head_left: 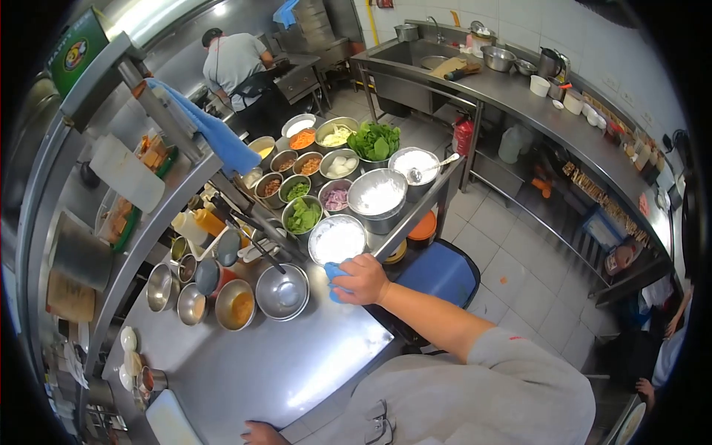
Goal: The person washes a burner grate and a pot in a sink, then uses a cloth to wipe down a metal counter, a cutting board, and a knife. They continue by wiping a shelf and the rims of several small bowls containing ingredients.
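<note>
My right hand (pixel 361 279) is closed round a blue cloth (pixel 336 282), beside a round container of white powder or cream (pixel 337 239) at the near end of the ingredient containers. My left hand (pixel 263 433) is at the bottom edge of the view, by the front edge of the steel counter (pixel 245 371); its fingers are only partly seen. Left of the cloth sit stacked steel bowls (pixel 282 292) and a bowl with an orange-brown sauce (pixel 236 305). Beyond my right hand are a larger bowl of white stuff (pixel 377 194) and chopped greens (pixel 302 216).
A steel shelf (pixel 159 215) with a hanging blue towel (pixel 211 130) rises at the left. A white board (pixel 172 419) lies at the lower left. A blue bin (pixel 437 278) stands right of the counter. One person (pixel 241 67) works at the back; another's hand (pixel 646 387) shows far right.
</note>
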### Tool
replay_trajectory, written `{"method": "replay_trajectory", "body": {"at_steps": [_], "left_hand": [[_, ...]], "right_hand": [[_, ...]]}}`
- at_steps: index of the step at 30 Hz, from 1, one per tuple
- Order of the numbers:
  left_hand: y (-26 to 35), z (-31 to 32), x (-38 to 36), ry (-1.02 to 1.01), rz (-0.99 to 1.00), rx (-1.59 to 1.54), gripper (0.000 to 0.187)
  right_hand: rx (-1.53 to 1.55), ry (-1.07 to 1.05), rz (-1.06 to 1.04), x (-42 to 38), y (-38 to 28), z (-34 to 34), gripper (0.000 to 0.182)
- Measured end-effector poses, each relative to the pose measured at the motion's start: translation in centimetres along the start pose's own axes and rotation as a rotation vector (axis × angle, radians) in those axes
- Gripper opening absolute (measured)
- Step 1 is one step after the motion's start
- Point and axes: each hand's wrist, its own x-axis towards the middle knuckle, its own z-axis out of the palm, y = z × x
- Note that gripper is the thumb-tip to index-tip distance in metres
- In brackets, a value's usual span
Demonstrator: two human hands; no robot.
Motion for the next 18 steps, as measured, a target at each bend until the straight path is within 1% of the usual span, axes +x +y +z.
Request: {"method": "replay_trajectory", "body": {"at_steps": [2, 3, 5, 8, 9, 11, 12, 14, 18], "left_hand": [[1.4, -2.9, -2.2, -0.010, -0.036, 0.042, 0.080], [1.0, -1.9, -1.5, -0.010, -0.040, 0.039, 0.080], [0.3, 0.8, 0.4, 0.055, -0.031, 0.031, 0.080], [-0.2, 2.5, 1.8, 0.082, -0.032, 0.018, 0.081], [-0.1, 2.2, 1.4, 0.082, -0.033, 0.017, 0.081], [1.0, -0.8, -0.9, 0.009, -0.090, -0.010, 0.081], [0.6, 0.1, -0.2, 0.009, -0.092, -0.011, 0.081], [-0.1, 1.8, 1.3, 0.063, -0.029, 0.005, 0.081], [-0.2, 2.4, 1.6, 0.060, -0.036, 0.013, 0.080]], "right_hand": [[0.003, -0.004, 0.001, 0.0, -0.1, 0.0, 0.013], [0.002, -0.004, 0.007, 0.0, -0.1, 0.0, 0.013], [0.001, -0.002, 0.010, 0.1, -0.2, -0.1, 0.013], [-0.001, -0.004, 0.016, 0.1, -0.3, -0.1, 0.013], [-0.004, -0.001, 0.013, 0.1, -0.2, -0.1, 0.013], [-0.006, 0.002, 0.009, 0.1, -0.2, -0.1, 0.012], [-0.006, -0.004, 0.011, 0.1, -0.3, -0.1, 0.012], [-0.006, -0.010, 0.011, 0.1, -0.3, -0.1, 0.012], [-0.009, -0.008, 0.011, 0.1, -0.4, -0.1, 0.012]]}}
